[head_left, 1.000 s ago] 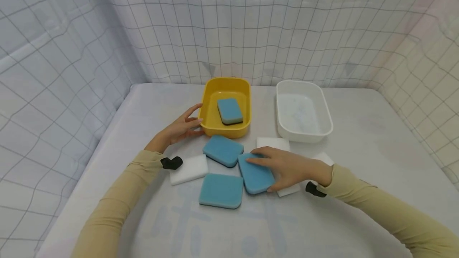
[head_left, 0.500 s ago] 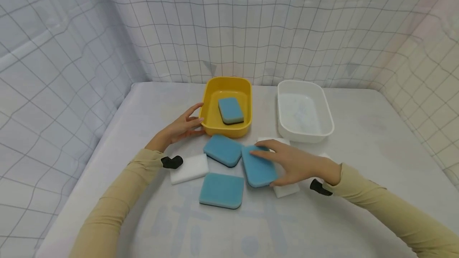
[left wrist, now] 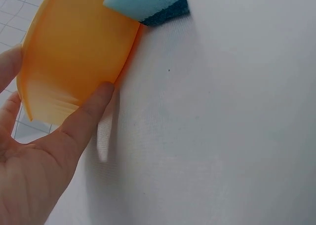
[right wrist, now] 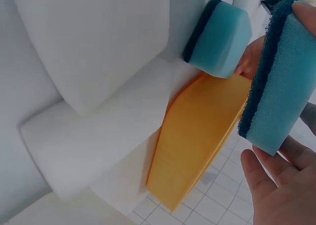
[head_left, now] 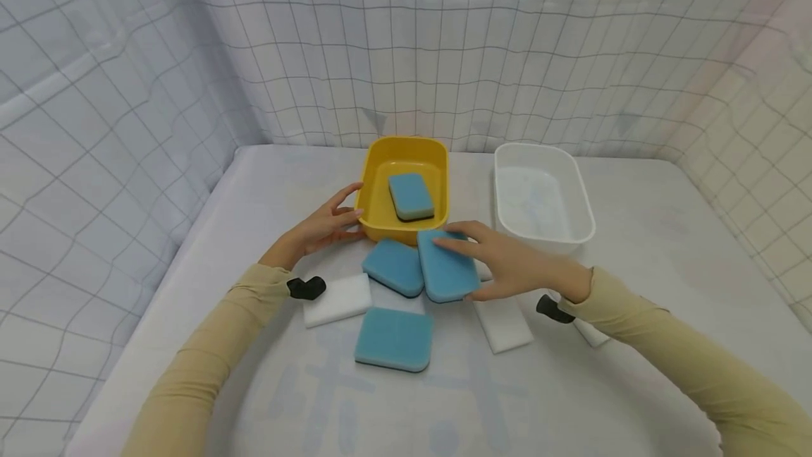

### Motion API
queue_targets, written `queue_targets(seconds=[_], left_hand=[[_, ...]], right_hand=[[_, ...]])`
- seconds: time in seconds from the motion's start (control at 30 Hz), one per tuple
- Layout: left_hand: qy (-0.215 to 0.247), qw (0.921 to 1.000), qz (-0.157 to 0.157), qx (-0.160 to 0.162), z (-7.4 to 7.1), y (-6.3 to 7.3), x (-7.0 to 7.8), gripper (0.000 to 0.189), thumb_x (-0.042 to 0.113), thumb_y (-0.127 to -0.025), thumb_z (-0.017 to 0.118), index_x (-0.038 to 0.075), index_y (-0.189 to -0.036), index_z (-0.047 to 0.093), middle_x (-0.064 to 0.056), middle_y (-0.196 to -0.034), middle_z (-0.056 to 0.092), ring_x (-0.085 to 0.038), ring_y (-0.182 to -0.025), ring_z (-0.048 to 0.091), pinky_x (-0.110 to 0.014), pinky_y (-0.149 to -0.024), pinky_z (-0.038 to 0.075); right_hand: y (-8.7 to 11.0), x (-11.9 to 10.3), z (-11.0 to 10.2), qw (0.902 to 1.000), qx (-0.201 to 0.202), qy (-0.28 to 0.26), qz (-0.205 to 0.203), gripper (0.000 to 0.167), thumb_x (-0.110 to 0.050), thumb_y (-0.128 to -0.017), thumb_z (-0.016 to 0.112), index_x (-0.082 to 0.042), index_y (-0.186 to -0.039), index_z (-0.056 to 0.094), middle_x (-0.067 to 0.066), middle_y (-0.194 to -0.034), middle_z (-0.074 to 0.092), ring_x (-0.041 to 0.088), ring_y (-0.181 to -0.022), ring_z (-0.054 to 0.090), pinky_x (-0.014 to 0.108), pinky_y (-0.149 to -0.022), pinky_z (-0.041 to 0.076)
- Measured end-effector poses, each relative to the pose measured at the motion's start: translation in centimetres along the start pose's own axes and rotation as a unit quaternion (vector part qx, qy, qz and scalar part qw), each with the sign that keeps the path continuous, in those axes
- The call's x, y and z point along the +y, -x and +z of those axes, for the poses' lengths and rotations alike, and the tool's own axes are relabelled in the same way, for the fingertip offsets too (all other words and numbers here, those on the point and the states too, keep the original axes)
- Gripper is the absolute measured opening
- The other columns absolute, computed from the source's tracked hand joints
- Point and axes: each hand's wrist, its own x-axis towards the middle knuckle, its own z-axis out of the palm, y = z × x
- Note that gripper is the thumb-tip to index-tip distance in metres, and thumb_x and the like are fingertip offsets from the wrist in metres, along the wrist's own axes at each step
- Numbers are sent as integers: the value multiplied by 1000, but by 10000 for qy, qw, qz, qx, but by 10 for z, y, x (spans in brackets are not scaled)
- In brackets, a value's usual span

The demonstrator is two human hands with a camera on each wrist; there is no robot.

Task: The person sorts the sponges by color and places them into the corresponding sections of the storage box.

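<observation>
A blue sponge (head_left: 447,266) with a dark scouring layer is gripped between my right thumb and fingers. My right hand (head_left: 507,259) holds it raised at the near right corner of the yellow bin (head_left: 406,234). The right wrist view shows the held sponge (right wrist: 284,82) off the table. My left hand (head_left: 320,228) rests against the bin's left side. There, my left thumb (left wrist: 91,111) lies straight along the outer wall. One blue sponge (head_left: 411,195) sits inside the bin. Two more, a blue sponge (head_left: 395,266) and a nearer sponge (head_left: 395,338), lie in front.
A white bin (head_left: 544,192) stands right of the yellow one. White foam blocks lie about: a left block (head_left: 339,300) by my left wrist, a block (head_left: 504,326) below my right hand, and one (head_left: 591,333) partly under my right sleeve. A grid-patterned curtain (head_left: 412,48) rises behind.
My right hand has lifted the blue sponge from the table and carried it away from me toward the yellow bin, uncovering more of the white block. The left hand stays at the bin's side.
</observation>
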Motion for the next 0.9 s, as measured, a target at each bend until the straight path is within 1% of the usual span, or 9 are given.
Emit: queue_targets(seconds=[0.13, 0.33, 0.43, 0.63, 0.73, 0.9], left_hand=[[-7, 10000, 20, -20, 0, 1, 1, 68, 18, -99, 46, 31, -151, 5, -24, -147, 25, -26, -124, 45, -48, -106, 41], [-24, 10000, 46, -42, 0, 2, 3, 67, 17, -99, 46, 30, -151, 6, -23, -147, 26, -22, -118, 49, -48, -106, 41], [21, 10000, 42, -72, -1, 1, 3, 67, 16, -99, 45, 31, -151, 6, -22, -148, 25, -24, -122, 47, -48, -106, 40], [210, 9997, 14, -86, -3, -2, 3, 67, 16, -99, 46, 34, -151, 6, -20, -150, 22, -35, -136, 34, -49, -109, 38], [232, 9997, -5, -91, -3, -3, 3, 67, 16, -99, 45, 34, -151, 6, -20, -151, 21, -37, -138, 31, -49, -110, 37], [214, 9997, -106, -13, 0, 0, 3, 67, 16, -99, 46, 35, -150, 7, -19, -151, 20, -36, -136, 33, -49, -109, 38]], right_hand=[[-9, 3, -5, 10000, -35, 56, 35, 84, -34, -76, 76, -10, -144, 34, 18, -145, 31, 31, -131, 38, 44, -106, 44], [-23, 8, -13, 9996, 199, 144, -107, 84, -32, -73, 78, -8, -142, 36, 20, -141, 35, 34, -128, 40, 46, -104, 45], [-28, 11, -17, 9995, 243, 153, -158, 85, -32, -74, 79, -7, -142, 37, 21, -141, 35, 35, -127, 40, 47, -105, 44], [-40, 17, -24, 9996, 230, 34, -150, 84, -30, -74, 79, -6, -143, 37, 22, -142, 34, 34, -129, 38, 48, -108, 41], [-44, 20, -24, 9996, 229, 10, -136, 84, -29, -74, 79, -5, -142, 37, 23, -141, 35, 35, -128, 39, 49, -107, 40], [-50, 25, -20, 9997, 238, -10, -71, 83, -29, -74, 79, -4, -141, 38, 25, -141, 35, 37, -126, 40, 51, -106, 41]])
